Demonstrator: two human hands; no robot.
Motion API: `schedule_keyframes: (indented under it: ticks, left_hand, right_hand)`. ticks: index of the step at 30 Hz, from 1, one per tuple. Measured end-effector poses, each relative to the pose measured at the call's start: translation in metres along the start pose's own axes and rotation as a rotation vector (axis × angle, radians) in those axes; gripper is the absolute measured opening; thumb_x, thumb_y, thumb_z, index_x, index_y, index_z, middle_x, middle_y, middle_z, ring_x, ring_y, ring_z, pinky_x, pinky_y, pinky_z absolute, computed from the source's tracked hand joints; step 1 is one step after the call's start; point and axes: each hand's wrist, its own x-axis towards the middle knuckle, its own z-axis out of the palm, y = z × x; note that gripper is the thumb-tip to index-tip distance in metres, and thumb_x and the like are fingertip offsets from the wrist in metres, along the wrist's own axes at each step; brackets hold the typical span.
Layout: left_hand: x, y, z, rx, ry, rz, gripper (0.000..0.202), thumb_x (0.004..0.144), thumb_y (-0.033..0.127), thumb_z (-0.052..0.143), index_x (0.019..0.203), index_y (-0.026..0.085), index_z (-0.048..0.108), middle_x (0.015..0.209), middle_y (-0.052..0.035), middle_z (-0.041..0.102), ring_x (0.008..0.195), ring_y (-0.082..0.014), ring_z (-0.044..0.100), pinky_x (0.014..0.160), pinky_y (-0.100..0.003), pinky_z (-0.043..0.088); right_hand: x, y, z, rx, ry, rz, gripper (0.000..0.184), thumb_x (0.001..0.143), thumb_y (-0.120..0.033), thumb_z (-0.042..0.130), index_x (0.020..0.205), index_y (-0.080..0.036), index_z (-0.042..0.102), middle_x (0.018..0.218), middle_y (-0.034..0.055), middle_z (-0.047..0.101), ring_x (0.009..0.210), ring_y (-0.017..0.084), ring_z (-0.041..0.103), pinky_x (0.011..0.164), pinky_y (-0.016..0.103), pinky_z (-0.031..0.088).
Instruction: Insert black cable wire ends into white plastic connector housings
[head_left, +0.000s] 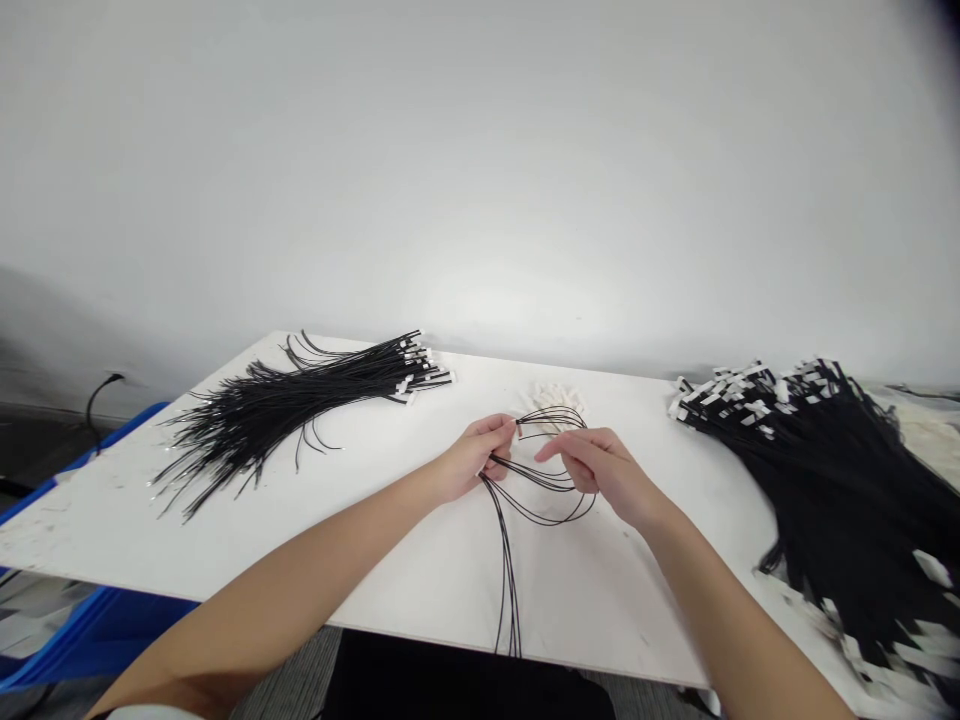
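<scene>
- Centrally, the left hand (471, 458) pinches a looped bunch of black wires (544, 470), its grip closed on them.
- The right hand (600, 470) closes on the loop at 3 o'clock.
- Wire tails run toward 6 o'clock over the worktop (420, 560).
- Loose wire piles lie at 10 o'clock (300, 400) and 3 o'clock (825, 470).

Cable bundle (300, 405) left on table (420, 570); larger pile (832, 470) right; ties, perhaps, (556, 396) between.
</scene>
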Motion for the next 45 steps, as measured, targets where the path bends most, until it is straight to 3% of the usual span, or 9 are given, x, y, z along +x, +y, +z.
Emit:
schedule_keyframes:
  ticks: [4,10,45]
  left_hand:
    - [-0.0003,-0.0001,-0.0005,0.004,-0.005,0.011,0.027,0.075,0.041,0.061,0.076,0.017,0.047,0.049,0.0083,0.021,0.041,-0.0030,0.019,0.039,-0.017,0.016]
    - [-0.0016,0.0010,0.0007,0.011,-0.034,0.026,0.026,0.077,0.040,0.059,0.076,0.017,0.047,0.047,0.0084,0.022,0.039,-0.0031,0.020,0.039,-0.017,0.017]
    - [-0.0006,-0.0004,-0.0007,0.025,-0.026,0.000,0.028,0.076,0.042,0.059,0.076,0.017,0.046,0.049,0.0083,0.019,0.042,-0.0033,0.016,0.040,-0.017,0.015]
  right_hand:
    - [-0.0006,0.0000,-0.0018,-0.152,-0.092,0.097,0.030,0.080,-0.033,0.048,0.064,-0.015,0.066,0.047,-0.0055,0.016,0.043,0.005,0.018,0.043,0.024,0.012]
    - [0.0008,0.0024,-0.0053,-0.142,-0.052,0.146,0.029,0.077,-0.031,0.046,0.057,-0.016,0.062,0.046,-0.0057,0.014,0.042,0.005,0.014,0.042,0.025,0.011]
    - [0.0034,0.0035,-0.0013,-0.247,-0.005,0.166,0.033,0.077,-0.037,0.048,0.054,-0.016,0.058,0.045,-0.0057,0.016,0.042,0.005,0.016,0.043,0.025,0.013]
